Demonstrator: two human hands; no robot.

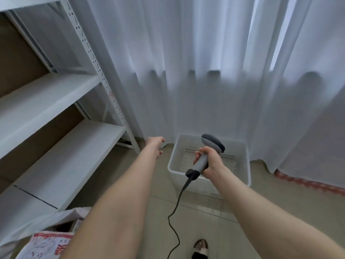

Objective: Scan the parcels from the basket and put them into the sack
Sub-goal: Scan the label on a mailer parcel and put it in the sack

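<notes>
Both bare arms are stretched forward and down toward the white basket (246, 161), which is set on the tiled floor against the curtain (186, 71). The scanner (203, 161) is gripped by the right hand (211, 162) above the basket's near rim, with fingers and thumb wrapped round the grey handle and the dark head raised over the basket's inside. Its black cable (175, 212) is trailed down across the floor on the basket's near side. The left hand (155, 144) is held in the air just left of the basket, fingers loosely curled, nothing held. The sack (46, 243), white with red print, is seen well left of the basket and nearer, under the left forearm, beside the shelf (56, 143).
</notes>
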